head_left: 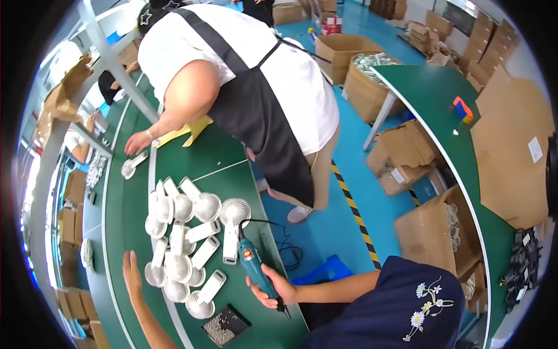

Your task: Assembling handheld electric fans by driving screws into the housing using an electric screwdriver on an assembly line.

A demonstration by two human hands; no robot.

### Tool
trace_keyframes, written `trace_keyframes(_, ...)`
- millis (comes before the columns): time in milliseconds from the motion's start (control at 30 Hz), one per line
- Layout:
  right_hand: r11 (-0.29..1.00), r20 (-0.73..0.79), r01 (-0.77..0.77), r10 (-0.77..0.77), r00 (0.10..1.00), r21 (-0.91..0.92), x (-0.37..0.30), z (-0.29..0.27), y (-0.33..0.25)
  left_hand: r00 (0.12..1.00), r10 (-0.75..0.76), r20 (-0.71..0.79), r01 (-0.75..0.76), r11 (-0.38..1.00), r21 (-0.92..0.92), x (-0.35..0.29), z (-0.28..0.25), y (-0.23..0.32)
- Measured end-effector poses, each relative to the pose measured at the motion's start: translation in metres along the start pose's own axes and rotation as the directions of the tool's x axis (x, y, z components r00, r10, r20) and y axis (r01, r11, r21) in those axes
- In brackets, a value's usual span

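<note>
My right hand (pixel 273 289) is wrapped round a teal electric screwdriver (pixel 256 269), its cord trailing from the upper end. Held low over the table's near right part, the tool points down towards me. My left hand (pixel 132 278) is open over the left side of the green table, fingers stretched, touching nothing I can see. Between my hands lies a pile of white handheld fans (pixel 179 267) with round ribbed heads. One fan (pixel 233 224) lies apart at the pile's right, just beyond the screwdriver. In front of me is a black tray (pixel 237 321) of small screws.
Across the table a co-worker in a black apron (pixel 261 125) leans in, a hand (pixel 139 141) near another white fan (pixel 132 166). A yellow sheet (pixel 195 131) lies beside them. Cardboard boxes (pixel 430 232) and a blue bin (pixel 324 270) stand on the floor to the right.
</note>
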State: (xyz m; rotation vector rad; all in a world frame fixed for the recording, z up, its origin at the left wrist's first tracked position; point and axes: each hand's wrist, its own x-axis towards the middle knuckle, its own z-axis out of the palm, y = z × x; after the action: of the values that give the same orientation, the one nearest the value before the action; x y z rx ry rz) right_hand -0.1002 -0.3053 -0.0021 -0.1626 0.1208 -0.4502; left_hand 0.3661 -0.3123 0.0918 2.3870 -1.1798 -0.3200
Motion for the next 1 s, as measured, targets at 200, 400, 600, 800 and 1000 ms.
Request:
trace_keyframes(200,0.998,-0.004,-0.064,0.064,0.998,-0.019,0.003,-0.002,0.008,0.993,-0.061,0.097,0.108,0.781,-0.615,-0.096,0.018,-0.046)
trace_keyframes(400,0.999,0.007,0.009,-0.008,1.000,-0.032,-0.009,-0.010,-0.001,0.993,-0.075,-0.089,0.007,0.800,-0.600,-0.104,0.062,-0.020)
trace_keyframes(600,0.998,0.005,-0.021,0.021,1.000,-0.051,-0.001,0.006,0.003,0.990,0.048,-0.132,-0.126,0.721,-0.682,-0.131,0.071,-0.060)
trace_keyframes(800,0.989,-0.041,0.000,-0.006,0.999,-0.150,0.002,0.005,0.000,0.939,-0.029,-0.342,-0.152,0.858,-0.490,-0.164,0.067,-0.053)
trace_keyframes(1000,0.965,0.064,0.062,-0.047,0.997,-0.253,-0.003,-0.007,-0.029,0.701,-0.130,-0.701,-0.126,0.945,-0.301,-0.262,0.040,-0.088)
